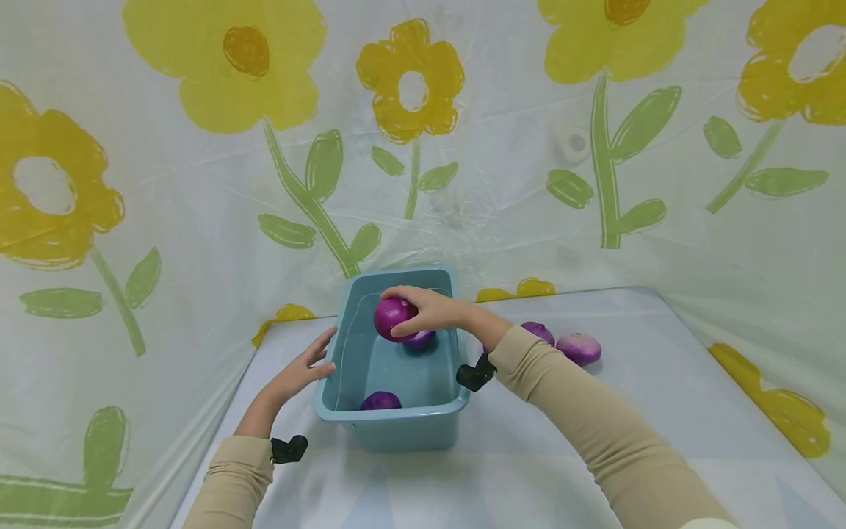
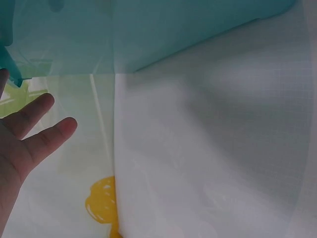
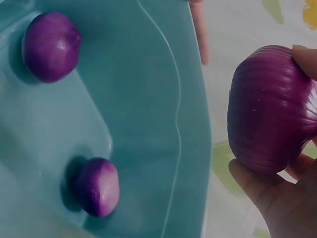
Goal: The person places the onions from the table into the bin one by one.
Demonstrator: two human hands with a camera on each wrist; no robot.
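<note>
My right hand point(image 1: 432, 308) grips a shiny red onion point(image 1: 391, 317) above the far half of a blue plastic tub point(image 1: 407, 432). In the right wrist view, thumb and fingers wrap the sides of that onion point(image 3: 270, 109). Down in the tub lie two more red onions: one near its front wall point(image 1: 381, 400) and another partly hidden under the held one point(image 1: 420, 339). My left hand point(image 1: 300, 375) rests at the tub's left rim, its fingers spread and fairly straight. The left wrist view shows these fingers point(image 2: 49, 141) beside the tub's outer wall point(image 2: 74, 39).
On the white table point(image 1: 529, 455), right of the tub, a pinkish-purple onion point(image 1: 579, 349) lies beside a darker one point(image 1: 538, 332) partly covered by my right forearm. A flower-printed curtain point(image 1: 489, 184) hangs close behind the tub and along the sides.
</note>
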